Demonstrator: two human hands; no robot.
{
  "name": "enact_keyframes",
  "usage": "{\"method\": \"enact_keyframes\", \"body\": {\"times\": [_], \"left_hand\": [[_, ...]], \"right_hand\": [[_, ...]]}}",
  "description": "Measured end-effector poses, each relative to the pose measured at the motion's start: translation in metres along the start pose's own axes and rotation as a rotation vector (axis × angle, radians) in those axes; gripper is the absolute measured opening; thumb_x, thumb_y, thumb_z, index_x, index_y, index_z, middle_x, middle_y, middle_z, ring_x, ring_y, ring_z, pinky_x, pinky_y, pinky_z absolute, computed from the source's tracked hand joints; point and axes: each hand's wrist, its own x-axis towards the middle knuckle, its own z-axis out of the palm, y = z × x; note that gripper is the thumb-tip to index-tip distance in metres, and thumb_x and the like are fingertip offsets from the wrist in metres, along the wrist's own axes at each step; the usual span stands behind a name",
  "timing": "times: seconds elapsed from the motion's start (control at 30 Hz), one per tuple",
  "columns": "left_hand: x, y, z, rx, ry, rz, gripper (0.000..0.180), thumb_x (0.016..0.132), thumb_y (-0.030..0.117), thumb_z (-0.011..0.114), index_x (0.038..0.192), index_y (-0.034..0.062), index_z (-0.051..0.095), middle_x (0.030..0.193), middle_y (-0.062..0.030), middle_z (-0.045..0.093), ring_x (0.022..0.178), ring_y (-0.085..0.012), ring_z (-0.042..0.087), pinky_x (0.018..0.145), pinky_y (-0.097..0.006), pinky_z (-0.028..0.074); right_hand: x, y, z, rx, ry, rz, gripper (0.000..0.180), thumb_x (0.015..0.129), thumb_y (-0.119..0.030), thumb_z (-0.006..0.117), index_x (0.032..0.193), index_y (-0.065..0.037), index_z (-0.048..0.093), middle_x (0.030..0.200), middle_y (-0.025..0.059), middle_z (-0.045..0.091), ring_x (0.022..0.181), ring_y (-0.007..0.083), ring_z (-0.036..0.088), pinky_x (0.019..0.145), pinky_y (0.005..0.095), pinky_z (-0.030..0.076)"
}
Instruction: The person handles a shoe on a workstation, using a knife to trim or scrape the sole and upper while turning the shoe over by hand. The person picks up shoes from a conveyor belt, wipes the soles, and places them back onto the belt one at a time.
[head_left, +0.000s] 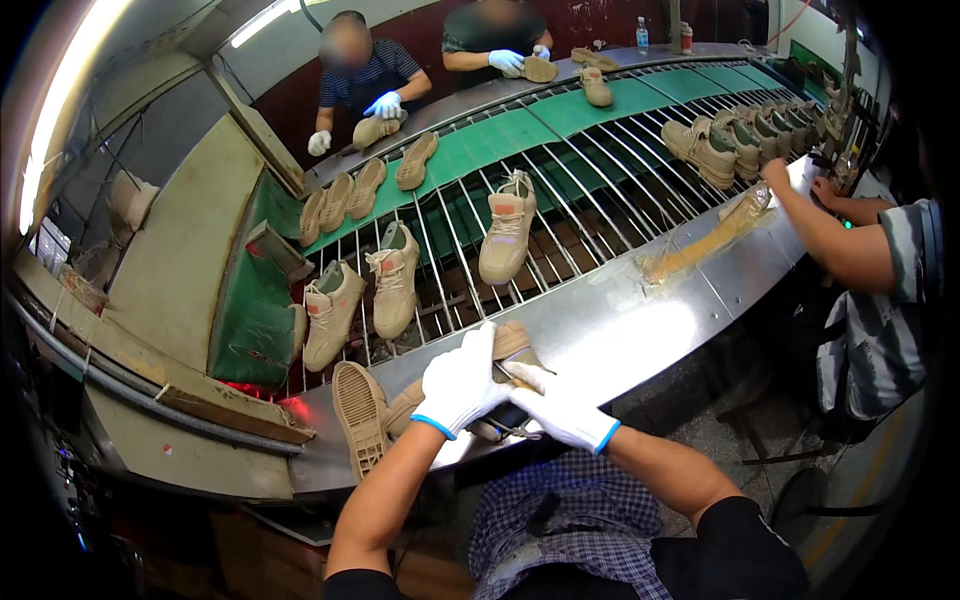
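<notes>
Shoe point(510, 345) at the metal bench point(640, 320): I judge work underway, my left hand point(460, 382) clasped over it, right hand point(562, 405) pinching its laces.

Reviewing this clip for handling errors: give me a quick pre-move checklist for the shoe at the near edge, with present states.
1. Left hand in white glove has a grip on the tan lace-up shoe: ok.
2. Right hand in white glove on the same shoe: ok.
3. Shoe rests on the shiny metal table: ok.
4. Second tan shoe, sole up, lies apart from the left hand: ok.
5. Small tool in right hand: cannot tell.
6. Neighbouring person's arm is well away: ok.
</notes>
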Motion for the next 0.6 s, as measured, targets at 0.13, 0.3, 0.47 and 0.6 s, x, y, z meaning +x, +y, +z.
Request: {"method": "enact_keyframes", "body": {"times": [0.13, 0.3, 0.47, 0.6], "left_hand": [[-0.009, 0.004, -0.01, 0.03, -0.099, -0.07, 0.097, 0.081, 0.059, 0.081, 0.152, 0.0018, 0.046, 0.13, -0.024, 0.068, 0.097, -0.04, 0.077, 0.082, -0.047, 0.063], [0.005, 0.019, -0.031, 0.004, -0.237, -0.128, 0.107, 0.075, 0.059, 0.087, 0.153, 0.0011, 0.044, 0.136, -0.0234, 0.066, 0.12, -0.0375, 0.071, 0.1, -0.048, 0.058], [0.026, 0.014, -0.013, -0.089, -0.169, -0.024, 0.119, 0.074, 0.06, 0.088, 0.16, -0.0018, 0.035, 0.153, -0.0254, 0.053, 0.135, -0.0391, 0.061, 0.111, -0.048, 0.052], [0.026, 0.01, -0.007, -0.024, -0.142, -0.093, 0.103, 0.082, 0.053, 0.083, 0.16, 0.0009, 0.038, 0.149, -0.0233, 0.056, 0.131, -0.0402, 0.064, 0.106, -0.048, 0.056]], "right_hand": [[-0.021, -0.016, -0.033, -0.444, -0.084, -0.263, 0.048, 0.107, -0.032, 0.06, 0.153, -0.018, 0.056, 0.114, 0.0194, 0.077, 0.091, 0.0383, 0.078, 0.083, 0.0471, 0.063], [-0.039, -0.022, -0.062, -0.471, -0.025, -0.023, 0.05, 0.107, -0.037, 0.058, 0.153, -0.02, 0.055, 0.125, 0.0177, 0.076, 0.101, 0.0399, 0.077, 0.092, 0.0466, 0.061], [-0.014, -0.004, -0.041, -0.502, 0.128, -0.004, 0.048, 0.107, -0.034, 0.056, 0.151, -0.015, 0.055, 0.119, 0.0187, 0.076, 0.098, 0.0409, 0.076, 0.089, 0.0496, 0.06], [-0.008, -0.042, -0.021, -0.536, 0.1, -0.076, 0.039, 0.105, -0.025, 0.055, 0.142, -0.011, 0.056, 0.084, 0.0241, 0.074, 0.074, 0.0434, 0.074, 0.07, 0.057, 0.058]]}}
